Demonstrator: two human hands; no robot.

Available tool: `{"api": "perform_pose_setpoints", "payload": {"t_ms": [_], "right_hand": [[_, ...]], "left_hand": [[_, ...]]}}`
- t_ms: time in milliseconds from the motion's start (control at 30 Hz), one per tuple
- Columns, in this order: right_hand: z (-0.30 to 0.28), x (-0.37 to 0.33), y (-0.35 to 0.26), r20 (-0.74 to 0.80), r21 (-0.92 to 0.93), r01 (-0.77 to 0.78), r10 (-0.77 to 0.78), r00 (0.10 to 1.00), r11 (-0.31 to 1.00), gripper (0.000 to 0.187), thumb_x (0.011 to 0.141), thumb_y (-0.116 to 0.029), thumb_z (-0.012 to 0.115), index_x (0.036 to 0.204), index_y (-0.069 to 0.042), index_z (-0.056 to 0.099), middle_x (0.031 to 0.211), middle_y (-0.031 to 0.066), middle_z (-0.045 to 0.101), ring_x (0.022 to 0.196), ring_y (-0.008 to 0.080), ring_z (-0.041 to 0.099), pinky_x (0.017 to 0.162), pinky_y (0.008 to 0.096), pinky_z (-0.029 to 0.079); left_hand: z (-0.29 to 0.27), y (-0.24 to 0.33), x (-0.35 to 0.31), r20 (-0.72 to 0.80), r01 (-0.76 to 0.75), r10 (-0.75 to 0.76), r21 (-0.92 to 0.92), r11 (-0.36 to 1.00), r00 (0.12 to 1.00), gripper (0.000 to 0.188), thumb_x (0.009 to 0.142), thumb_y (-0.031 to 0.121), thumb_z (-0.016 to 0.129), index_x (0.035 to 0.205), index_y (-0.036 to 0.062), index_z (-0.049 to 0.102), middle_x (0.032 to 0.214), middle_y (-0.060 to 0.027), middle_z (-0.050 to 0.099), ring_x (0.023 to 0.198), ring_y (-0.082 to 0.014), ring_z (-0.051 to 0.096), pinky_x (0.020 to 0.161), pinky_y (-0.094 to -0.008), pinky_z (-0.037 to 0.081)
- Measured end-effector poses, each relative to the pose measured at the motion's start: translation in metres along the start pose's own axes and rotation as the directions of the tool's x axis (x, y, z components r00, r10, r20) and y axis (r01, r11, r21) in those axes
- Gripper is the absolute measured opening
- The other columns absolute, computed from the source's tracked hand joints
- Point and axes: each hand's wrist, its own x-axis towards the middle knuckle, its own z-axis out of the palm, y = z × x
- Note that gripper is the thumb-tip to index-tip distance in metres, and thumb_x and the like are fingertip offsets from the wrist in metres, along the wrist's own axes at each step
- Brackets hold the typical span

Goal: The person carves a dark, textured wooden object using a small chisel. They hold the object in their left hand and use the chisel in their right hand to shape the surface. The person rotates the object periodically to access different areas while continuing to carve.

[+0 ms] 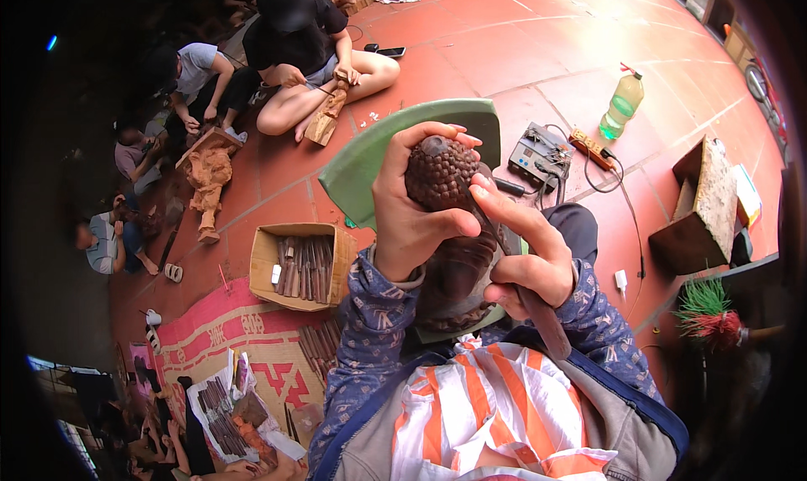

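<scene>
A dark brown wooden carving [440, 175], with rows of small round knobs on its rounded top, sits upright in front of me. Its smoother lower part is partly covered by my hands. My left hand [402, 216] is closed around the knobbed top, fingers over the far side and thumb across the near side. In my right hand [535, 247] is a carving chisel [545, 323], its wooden handle slanting down toward my lap. The chisel's blade end lies against the knobs beside my left thumb; its exact tip is hidden by my fingers.
Left stands a cardboard box [339, 272] of chisels, near more tools on a patterned mat [197, 334]. A green sheet [361, 166] lies beyond the carving. Rightward are a control box [538, 151], power strip [591, 148], bottle [623, 104] and wooden box [702, 208]. Other people carve at upper left.
</scene>
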Motion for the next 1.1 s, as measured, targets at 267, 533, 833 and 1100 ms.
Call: {"api": "perform_pose_setpoints", "payload": {"t_ms": [267,533,833,1100], "right_hand": [[0.001,0.002,0.011,0.064,-0.107,0.078,-0.071,0.995,0.991,0.031,0.065,-0.016,0.078,0.073,-0.001,0.052,0.125,0.0342,0.048,0.118,0.05,0.049,0.099,0.0581,0.038],[-0.005,0.001,0.024,0.059,-0.065,0.126,-0.122,0.991,0.99,0.028,0.068,-0.02,0.077,0.071,-0.004,0.053,0.122,0.029,0.052,0.117,0.0462,0.052,0.099,0.0572,0.04],[-0.003,0.002,0.045,0.007,0.051,0.238,-0.239,0.971,0.97,0.03,0.071,-0.018,0.075,0.064,-0.002,0.051,0.119,0.0302,0.055,0.115,0.0455,0.054,0.097,0.0541,0.043],[-0.002,0.002,0.041,0.043,-0.009,0.225,-0.224,0.974,0.974,0.028,0.066,-0.013,0.077,0.066,-0.001,0.051,0.117,0.0324,0.055,0.113,0.0483,0.053,0.096,0.0531,0.044]], "left_hand": [[-0.001,0.0,-0.001,0.011,-0.03,0.03,-0.023,0.999,0.999,0.082,0.058,0.033,0.089,0.12,0.0013,0.045,0.112,-0.0125,0.057,0.102,-0.0187,0.058,0.09,-0.0311,0.049],[-0.001,0.002,-0.001,0.016,-0.032,0.032,-0.029,0.999,0.999,0.077,0.06,0.023,0.09,0.119,0.002,0.046,0.112,-0.0113,0.058,0.102,-0.0156,0.058,0.09,-0.0289,0.048],[0.002,0.005,-0.001,-0.002,-0.032,0.032,0.035,0.999,0.999,0.076,0.061,0.027,0.089,0.119,0.002,0.045,0.109,-0.0124,0.058,0.099,-0.0177,0.059,0.087,-0.0309,0.05],[0.002,0.005,-0.002,-0.021,-0.014,0.016,0.091,0.996,1.0,0.081,0.063,0.039,0.086,0.121,0.0012,0.043,0.11,-0.0146,0.056,0.098,-0.0218,0.059,0.084,-0.0342,0.051]]}}
